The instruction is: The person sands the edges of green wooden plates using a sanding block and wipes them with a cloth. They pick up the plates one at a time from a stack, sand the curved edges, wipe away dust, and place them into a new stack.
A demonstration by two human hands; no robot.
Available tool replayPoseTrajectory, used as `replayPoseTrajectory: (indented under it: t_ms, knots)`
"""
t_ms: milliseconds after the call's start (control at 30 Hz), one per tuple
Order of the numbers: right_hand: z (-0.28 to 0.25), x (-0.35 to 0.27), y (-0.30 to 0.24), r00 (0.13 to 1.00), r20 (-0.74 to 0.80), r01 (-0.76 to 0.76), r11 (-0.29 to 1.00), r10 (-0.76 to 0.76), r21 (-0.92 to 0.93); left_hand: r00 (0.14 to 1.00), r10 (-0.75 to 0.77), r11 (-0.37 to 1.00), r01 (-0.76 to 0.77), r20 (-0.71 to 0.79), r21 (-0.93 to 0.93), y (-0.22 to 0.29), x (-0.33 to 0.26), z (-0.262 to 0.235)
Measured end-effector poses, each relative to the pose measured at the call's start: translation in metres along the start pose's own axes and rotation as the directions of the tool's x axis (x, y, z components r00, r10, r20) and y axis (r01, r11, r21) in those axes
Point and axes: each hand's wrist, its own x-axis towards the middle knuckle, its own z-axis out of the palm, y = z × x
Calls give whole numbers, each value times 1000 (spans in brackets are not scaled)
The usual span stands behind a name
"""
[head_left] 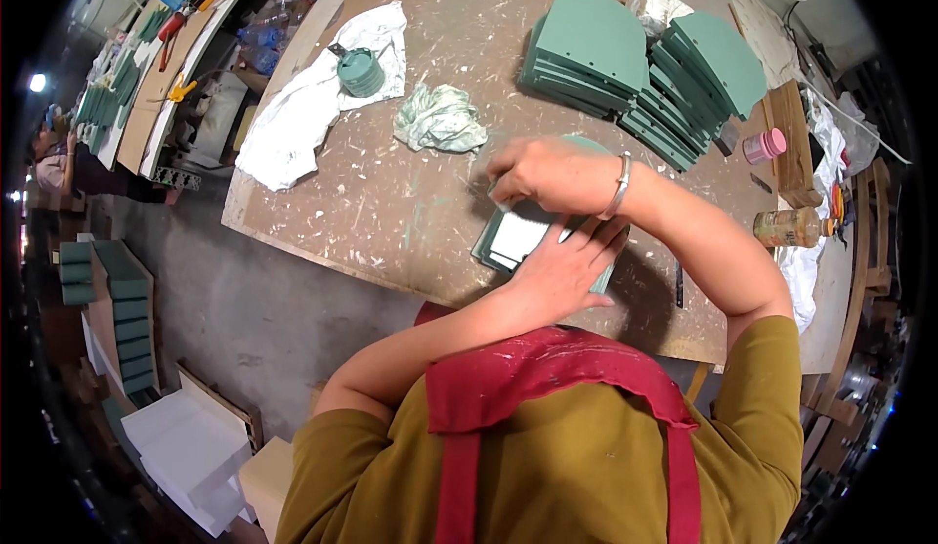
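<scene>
Head view: flat green panel (pixel 518 241) with a white face lies mid-frame on the paint-spattered table (pixel 391 212). Left hand (pixel 567 270) presses flat on it, fingers spread, not gripping. Right hand (pixel 547 174) curls over its upper edge; whether it pinches anything, cannot tell. Panel looks thin, rigid, light; best taken by its edges.

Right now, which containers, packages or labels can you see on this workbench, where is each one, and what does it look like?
Pink jar: right side of the workbench, small and round, pink lid.
Bottle: right edge, lying on its side, clear with tan contents and a label.
Green tin: on the white cloth at upper left, round, paint-smeared.
No signs or screens show.
</scene>
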Motion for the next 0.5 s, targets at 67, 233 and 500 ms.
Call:
replayPoseTrajectory:
  t_ms: [67,233,500]
  knots:
    - [-2,-1,-5,996,-29,79,997,-79,-4,999,-12,1000,12,30,6,0,-1,2]
    - [20,0,-17,974,-99,220,955,-204,201,995,-65,993,72,71,-94,1,-6,20]
    - [-18,-10,46,993,-109,-50,998,53,28,1000,-20,1000,20,-1,-5,3,2,-14]
